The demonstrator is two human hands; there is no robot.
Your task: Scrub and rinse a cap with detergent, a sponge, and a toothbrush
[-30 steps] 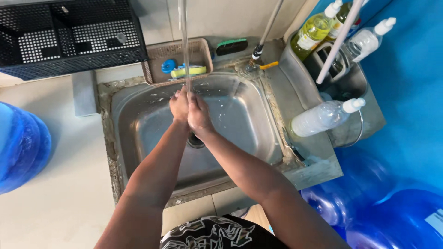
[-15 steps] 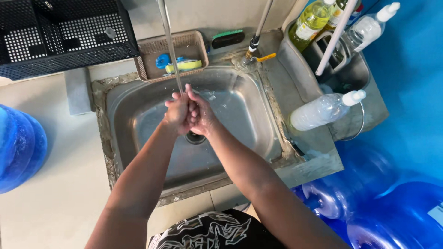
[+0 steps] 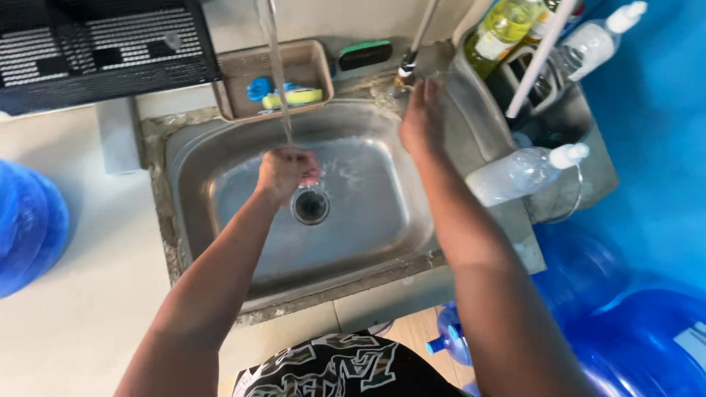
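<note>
At the left, a blue jug [image 3: 29,220] is seen beside the bench [image 3: 81,309], and a black crate [image 3: 103,44] lies at the back. The left hand [image 3: 285,170] is held over the drain [image 3: 310,206] of the sink [image 3: 368,242], under the stream [image 3: 276,66]; its grip is loosely curled and nothing is held in it. The stream runs straight down, its long axis lying from the top edge to the knuckles.

Behind it a tray [image 3: 235,73] with a sponge [image 3: 294,97] is set on the sink's rim. Further right, the right hand [image 3: 421,117] is laid at the base of the tap [image 3: 409,70] (whether its grip is closed on a handle cannot be told). The tap's pipe leans up and to the right.

For the step to go well, the left hand is best kept centred in the stream while the tap is worked gently, so that little is splashed. A clear bottle [image 3: 526,173] lies tilted at the far right.
</note>
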